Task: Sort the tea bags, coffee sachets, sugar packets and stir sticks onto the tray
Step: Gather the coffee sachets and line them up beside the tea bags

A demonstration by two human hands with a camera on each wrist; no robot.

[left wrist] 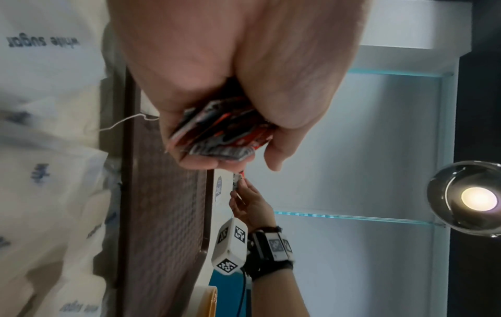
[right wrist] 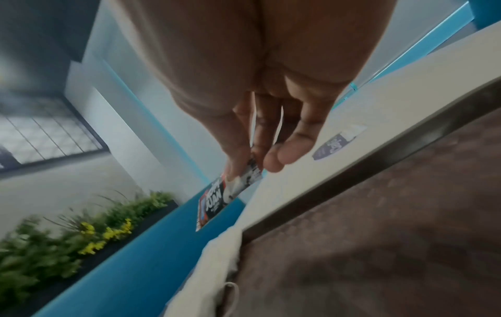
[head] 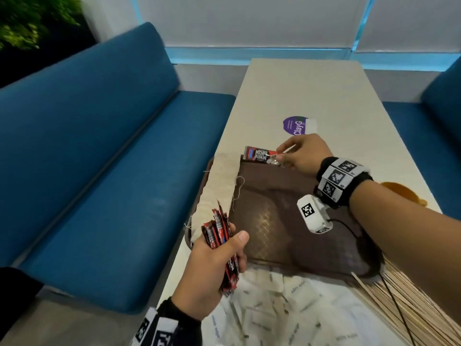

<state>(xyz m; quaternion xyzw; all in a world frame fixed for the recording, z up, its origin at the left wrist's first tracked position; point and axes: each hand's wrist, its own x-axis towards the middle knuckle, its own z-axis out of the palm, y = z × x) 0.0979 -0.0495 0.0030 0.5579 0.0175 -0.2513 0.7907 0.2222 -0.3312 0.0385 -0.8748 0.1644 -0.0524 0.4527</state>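
A brown tray (head: 279, 221) lies on the cream table, with a row of pale tea bags (head: 219, 188) along its left side. My right hand (head: 296, 153) pinches one red-and-black coffee sachet (head: 259, 154) by its end, just above the tray's far left corner; the right wrist view shows the same sachet (right wrist: 219, 201) between thumb and fingers. My left hand (head: 219, 260) grips a bundle of coffee sachets (head: 219, 236) at the tray's near left corner, seen too as the bundle (left wrist: 216, 133) in the left wrist view. White sugar packets (head: 274, 308) and wooden stir sticks (head: 409, 303) lie in front of the tray.
A purple round sticker (head: 294, 124) marks the table beyond the tray. An orange object (head: 401, 193) sits at the table's right edge behind my right forearm. Blue bench seats (head: 99, 158) flank the table on both sides.
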